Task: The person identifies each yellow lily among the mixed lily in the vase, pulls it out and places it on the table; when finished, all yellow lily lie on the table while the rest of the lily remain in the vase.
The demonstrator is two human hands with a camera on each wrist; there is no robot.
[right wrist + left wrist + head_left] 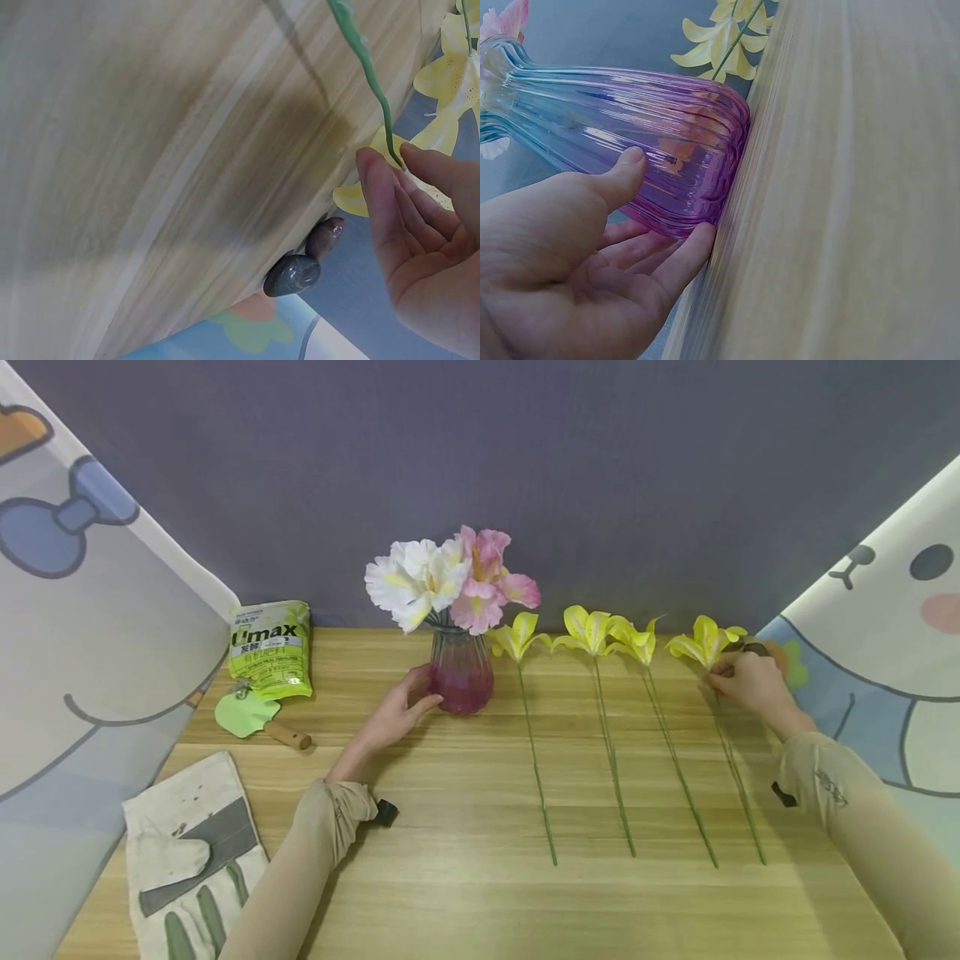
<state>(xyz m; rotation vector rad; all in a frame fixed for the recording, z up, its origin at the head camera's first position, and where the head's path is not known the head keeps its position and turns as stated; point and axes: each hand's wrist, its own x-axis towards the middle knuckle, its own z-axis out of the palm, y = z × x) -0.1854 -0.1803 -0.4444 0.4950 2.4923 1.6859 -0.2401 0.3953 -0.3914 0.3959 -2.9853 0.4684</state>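
A ribbed glass vase (462,672), pink at its base, stands upright with a white flower (417,578) and a pink flower (487,581) in it. My left hand (401,706) holds the vase low on its left side, thumb against the glass (667,150). Several yellow artificial lilies lie in a row to the right, long green stems toward me. At the rightmost lily (705,642), my right hand (752,683) pinches the green stem (367,64) just below the bloom, between thumb and fingertips.
Dark smooth stones (292,276) lie at the table's back right, partly behind my right hand. At left are a green fertilizer bag (272,647), a small trowel (251,716) with a wooden handle and a pair of work gloves (191,852). A dark cloth wall stands behind.
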